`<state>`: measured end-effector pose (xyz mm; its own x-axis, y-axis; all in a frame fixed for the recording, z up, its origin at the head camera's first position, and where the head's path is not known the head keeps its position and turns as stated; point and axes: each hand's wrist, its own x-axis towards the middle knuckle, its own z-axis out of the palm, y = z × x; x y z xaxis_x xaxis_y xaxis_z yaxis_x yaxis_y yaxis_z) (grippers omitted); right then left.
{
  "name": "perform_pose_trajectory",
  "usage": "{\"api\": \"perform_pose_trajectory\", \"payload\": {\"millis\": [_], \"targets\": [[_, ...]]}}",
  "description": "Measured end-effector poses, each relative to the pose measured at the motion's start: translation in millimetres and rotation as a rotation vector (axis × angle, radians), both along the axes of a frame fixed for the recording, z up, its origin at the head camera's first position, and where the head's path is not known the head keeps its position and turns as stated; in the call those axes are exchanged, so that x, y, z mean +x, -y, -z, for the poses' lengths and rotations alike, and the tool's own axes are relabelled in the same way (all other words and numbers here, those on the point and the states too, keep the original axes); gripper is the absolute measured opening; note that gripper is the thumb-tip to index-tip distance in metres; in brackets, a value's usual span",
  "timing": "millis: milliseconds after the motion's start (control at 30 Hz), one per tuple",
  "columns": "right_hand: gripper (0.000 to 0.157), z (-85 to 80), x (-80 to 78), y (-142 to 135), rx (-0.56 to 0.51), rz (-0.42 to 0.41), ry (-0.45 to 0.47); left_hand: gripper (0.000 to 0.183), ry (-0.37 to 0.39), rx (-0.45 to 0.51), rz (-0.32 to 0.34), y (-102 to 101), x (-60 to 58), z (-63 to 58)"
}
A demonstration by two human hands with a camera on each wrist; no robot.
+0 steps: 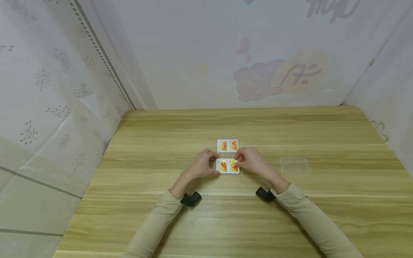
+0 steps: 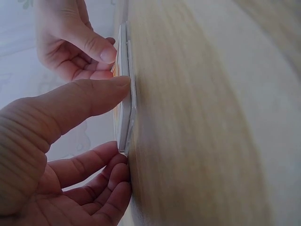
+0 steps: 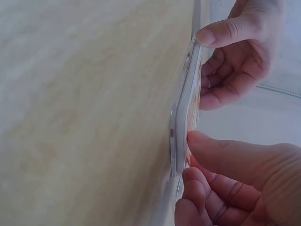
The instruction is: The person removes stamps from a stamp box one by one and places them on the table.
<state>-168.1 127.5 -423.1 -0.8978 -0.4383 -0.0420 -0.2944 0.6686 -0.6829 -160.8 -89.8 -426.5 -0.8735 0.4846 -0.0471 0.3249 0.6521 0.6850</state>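
Two small stacks of white-bordered cards with orange and yellow pictures lie one behind the other on the wooden table. My left hand (image 1: 202, 165) holds the left end of the near card stack (image 1: 222, 166), thumb along its front edge and fingers at the back edge. From the right, my right hand (image 1: 253, 160) pinches the same stack at its back right corner, its thumb on the top picture. The wrist views show the stack's pale side (image 2: 124, 117) sitting in a thin clear plastic tray (image 3: 173, 141). Just beyond the hands lies the far card stack (image 1: 227, 146), also clear-edged.
A clear plastic lid (image 1: 295, 166) lies flat on the table to the right of my right hand. The wooden table (image 1: 161, 129) ends at patterned curtains (image 1: 180, 64) at the back and sides. Black camera mounts (image 1: 191, 199) sit at both wrists.
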Motion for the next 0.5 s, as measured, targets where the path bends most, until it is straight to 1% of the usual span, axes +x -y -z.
{"api": "perform_pose_trajectory", "payload": {"millis": [133,367,500], "targets": [[0.012,0.2,-0.7,1.0,-0.004,0.008,0.011,0.051,0.005,0.003,0.002,0.0,0.3,-0.7],[0.014,-1.1,-2.1,1.8,-0.002,0.006,0.008,0.052,-0.011,0.011,0.008,0.3,1.4,-2.2],[0.015,-1.5,-2.3,2.5,-0.001,0.013,0.029,0.052,-0.010,0.005,0.010,0.1,0.7,-0.9]]}}
